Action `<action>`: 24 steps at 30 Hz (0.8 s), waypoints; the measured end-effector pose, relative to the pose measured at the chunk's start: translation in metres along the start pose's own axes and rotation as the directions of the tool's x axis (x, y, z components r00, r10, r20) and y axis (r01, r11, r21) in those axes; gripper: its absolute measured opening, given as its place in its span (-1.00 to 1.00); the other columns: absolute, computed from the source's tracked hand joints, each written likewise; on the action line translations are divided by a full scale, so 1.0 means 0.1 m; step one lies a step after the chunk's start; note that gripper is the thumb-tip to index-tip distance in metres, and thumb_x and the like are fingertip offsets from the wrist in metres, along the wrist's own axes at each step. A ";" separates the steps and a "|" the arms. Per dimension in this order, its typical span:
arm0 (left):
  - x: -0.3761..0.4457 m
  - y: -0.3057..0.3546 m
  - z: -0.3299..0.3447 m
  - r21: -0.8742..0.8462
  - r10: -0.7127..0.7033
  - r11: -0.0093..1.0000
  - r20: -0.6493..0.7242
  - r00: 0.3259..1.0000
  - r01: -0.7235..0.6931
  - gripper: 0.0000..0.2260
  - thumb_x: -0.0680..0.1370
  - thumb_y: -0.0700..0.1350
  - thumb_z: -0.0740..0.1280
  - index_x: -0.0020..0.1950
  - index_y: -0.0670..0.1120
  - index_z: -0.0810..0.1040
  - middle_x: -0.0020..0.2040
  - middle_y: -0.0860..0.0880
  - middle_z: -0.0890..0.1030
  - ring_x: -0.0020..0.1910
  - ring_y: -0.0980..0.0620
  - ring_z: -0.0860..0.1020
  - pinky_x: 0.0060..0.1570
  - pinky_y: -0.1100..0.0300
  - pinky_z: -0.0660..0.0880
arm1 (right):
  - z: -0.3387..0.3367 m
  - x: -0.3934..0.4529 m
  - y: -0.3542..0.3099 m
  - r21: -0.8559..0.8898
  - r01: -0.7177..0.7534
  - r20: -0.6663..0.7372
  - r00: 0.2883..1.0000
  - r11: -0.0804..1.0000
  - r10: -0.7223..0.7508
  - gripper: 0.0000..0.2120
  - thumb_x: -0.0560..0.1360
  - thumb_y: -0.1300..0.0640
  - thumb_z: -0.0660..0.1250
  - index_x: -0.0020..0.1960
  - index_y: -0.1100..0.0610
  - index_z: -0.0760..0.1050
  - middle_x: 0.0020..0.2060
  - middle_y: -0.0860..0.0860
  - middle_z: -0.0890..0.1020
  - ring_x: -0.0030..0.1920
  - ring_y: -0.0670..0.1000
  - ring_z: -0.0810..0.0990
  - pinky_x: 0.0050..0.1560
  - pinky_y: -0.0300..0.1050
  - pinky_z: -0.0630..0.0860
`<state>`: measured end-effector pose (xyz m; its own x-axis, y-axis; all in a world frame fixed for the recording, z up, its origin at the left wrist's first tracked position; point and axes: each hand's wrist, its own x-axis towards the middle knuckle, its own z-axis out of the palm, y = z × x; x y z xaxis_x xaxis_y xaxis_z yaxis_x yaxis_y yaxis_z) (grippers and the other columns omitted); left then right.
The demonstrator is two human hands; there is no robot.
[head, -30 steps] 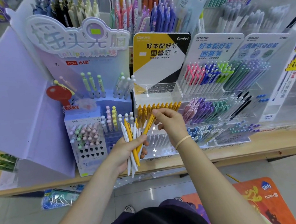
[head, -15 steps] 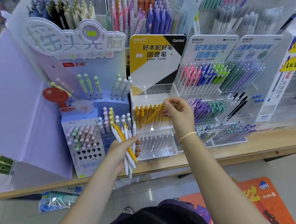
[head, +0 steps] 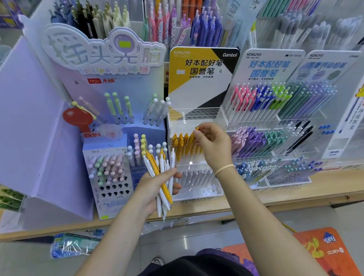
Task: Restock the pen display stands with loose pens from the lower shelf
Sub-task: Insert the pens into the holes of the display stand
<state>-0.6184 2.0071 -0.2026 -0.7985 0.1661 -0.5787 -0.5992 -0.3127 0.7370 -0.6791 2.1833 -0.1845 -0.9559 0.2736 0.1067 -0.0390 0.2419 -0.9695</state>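
My left hand (head: 154, 189) grips a bundle of loose pens (head: 161, 178), white ones with a couple of yellow ones, in front of the clear acrylic stand (head: 193, 118) with the yellow and black card. My right hand (head: 214, 144) pinches the top of a yellow pen (head: 195, 134) that stands in the stand's middle tier among a row of yellow pens (head: 183, 145). The top tier shows empty holes. The bottom tier holds white pens (head: 195, 178).
A lilac lollipop-pen stand (head: 112, 127) is to the left, with a big purple board (head: 24, 123) beside it. Two more clear stands (head: 269, 106) full of coloured pens are to the right. A wooden shelf edge (head: 273, 204) runs in front, a plastic packet (head: 75, 243) below it.
My right hand drew one yellow pen out of the bundle in my left hand, carried it up to the middle tier and set it into the row of yellow pens.
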 end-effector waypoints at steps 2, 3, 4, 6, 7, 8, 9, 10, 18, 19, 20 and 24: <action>-0.01 0.01 -0.01 -0.009 -0.004 1.000 0.008 1.000 0.004 -0.83 0.60 -0.19 0.37 0.15 -0.25 0.61 -0.12 -0.14 0.72 -0.30 -0.05 0.67 -0.30 0.13 0.62 | 0.02 0.01 0.00 -0.017 0.011 0.010 1.000 1.000 -0.011 -0.80 0.51 0.19 0.43 -0.11 -0.13 0.57 -0.19 0.02 0.68 -0.13 0.13 0.67 -0.02 0.22 0.61; -0.01 0.01 -0.02 -0.017 -0.008 1.000 0.010 1.000 0.008 -0.82 0.61 -0.18 0.36 0.15 -0.24 0.61 -0.11 -0.15 0.72 -0.29 -0.06 0.67 -0.29 0.13 0.62 | 0.03 0.01 0.00 -0.026 0.021 0.014 1.000 0.999 -0.020 -0.79 0.51 0.19 0.43 -0.11 -0.13 0.56 -0.20 0.02 0.68 -0.13 0.12 0.67 -0.02 0.21 0.61; -0.01 0.01 -0.03 -0.026 -0.013 1.000 0.011 1.000 0.013 -0.82 0.61 -0.18 0.36 0.17 -0.24 0.60 -0.10 -0.15 0.72 -0.29 -0.06 0.67 -0.27 0.12 0.63 | 0.03 0.01 0.01 -0.036 0.029 0.014 0.999 0.999 -0.029 -0.79 0.51 0.19 0.43 -0.10 -0.13 0.56 -0.20 0.01 0.68 -0.14 0.11 0.67 -0.02 0.20 0.61; -0.01 0.02 -0.06 -0.036 -0.018 0.999 0.013 1.000 0.019 -0.81 0.61 -0.18 0.36 0.19 -0.23 0.59 -0.10 -0.16 0.72 -0.27 -0.07 0.68 -0.24 0.10 0.64 | 0.04 0.00 0.01 -0.030 0.044 0.010 0.999 0.999 -0.044 -0.80 0.51 0.20 0.43 -0.10 -0.12 0.56 -0.20 0.01 0.68 -0.14 0.11 0.67 -0.02 0.20 0.62; -0.01 0.02 -0.07 -0.039 -0.018 0.999 0.013 1.000 0.019 -0.81 0.61 -0.18 0.35 0.19 -0.22 0.59 -0.10 -0.16 0.72 -0.27 -0.08 0.68 -0.24 0.10 0.65 | 0.04 0.00 0.02 -0.026 0.050 0.009 0.999 0.998 -0.050 -0.80 0.51 0.20 0.43 -0.09 -0.11 0.56 -0.20 0.00 0.68 -0.14 0.12 0.67 -0.03 0.19 0.62; -0.02 0.02 -0.07 -0.043 -0.018 0.999 0.011 1.000 0.018 -0.81 0.61 -0.18 0.35 0.20 -0.22 0.58 -0.10 -0.16 0.72 -0.27 -0.08 0.68 -0.24 0.10 0.65 | 0.05 0.00 0.03 -0.029 0.057 0.012 0.998 0.998 -0.056 -0.80 0.52 0.20 0.43 -0.09 -0.11 0.56 -0.21 -0.01 0.67 -0.14 0.11 0.66 -0.03 0.19 0.62; -0.02 0.02 -0.08 -0.049 -0.019 0.999 0.008 1.000 0.019 -0.81 0.61 -0.18 0.35 0.20 -0.22 0.58 -0.11 -0.16 0.72 -0.27 -0.08 0.68 -0.25 0.10 0.64 | 0.05 -0.01 0.04 -0.038 0.062 0.020 0.998 0.997 -0.061 -0.80 0.52 0.20 0.43 -0.09 -0.11 0.56 -0.21 -0.01 0.67 -0.14 0.11 0.66 -0.03 0.18 0.62; -0.02 0.01 -0.08 -0.053 -0.020 0.998 0.007 1.000 0.021 -0.81 0.61 -0.18 0.35 0.20 -0.22 0.58 -0.12 -0.16 0.72 -0.28 -0.07 0.68 -0.26 0.11 0.63 | 0.06 -0.01 0.07 -0.054 0.061 0.029 0.998 0.997 -0.060 -0.79 0.52 0.20 0.43 -0.09 -0.12 0.56 -0.21 -0.02 0.67 -0.15 0.11 0.66 -0.04 0.18 0.62; -0.03 0.00 -0.11 -0.049 -0.015 0.999 0.025 1.000 0.016 -0.77 0.62 -0.18 0.34 0.24 -0.24 0.57 -0.10 -0.16 0.72 -0.29 -0.06 0.67 -0.23 0.10 0.63 | 0.11 0.01 0.22 -0.183 -0.002 0.086 0.996 0.983 0.018 -0.92 0.52 0.16 0.44 -0.07 0.00 0.58 -0.22 0.04 0.69 -0.18 0.07 0.69 -0.07 0.16 0.65; -0.04 0.00 -0.12 -0.049 -0.014 0.999 0.028 1.000 0.016 -0.77 0.62 -0.18 0.34 0.24 -0.24 0.57 -0.09 -0.16 0.72 -0.29 -0.06 0.67 -0.22 0.10 0.63 | 0.12 0.03 0.21 -0.190 0.006 0.093 0.996 0.982 0.012 -0.95 0.52 0.17 0.44 -0.05 0.05 0.60 -0.22 0.05 0.69 -0.18 0.07 0.69 -0.07 0.15 0.65; -0.04 0.00 -0.12 -0.049 -0.015 0.999 0.030 0.999 0.017 -0.77 0.62 -0.17 0.34 0.23 -0.24 0.58 -0.09 -0.17 0.72 -0.28 -0.07 0.67 -0.20 0.09 0.63 | 0.12 0.04 0.20 -0.193 0.008 0.097 0.995 0.981 0.011 -0.95 0.52 0.19 0.44 -0.03 0.10 0.61 -0.22 0.06 0.69 -0.18 0.08 0.69 -0.06 0.14 0.65; -0.06 0.00 -0.10 -0.077 -0.018 0.997 0.047 0.999 0.022 -0.80 0.62 -0.17 0.34 0.20 -0.22 0.60 -0.11 -0.17 0.71 -0.29 -0.07 0.67 -0.22 0.10 0.64 | 0.13 0.03 0.21 -0.229 -0.007 0.122 0.992 0.973 0.036 -0.95 0.50 0.23 0.45 -0.04 0.15 0.63 -0.22 0.09 0.69 -0.17 0.11 0.69 -0.03 0.11 0.64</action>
<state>-0.6134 1.9968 -0.2027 -0.7892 0.2154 -0.5750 -0.6102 -0.3799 0.6952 -0.6862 2.1768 -0.2070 -0.9850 0.1666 0.0444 0.0353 0.4466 -0.8940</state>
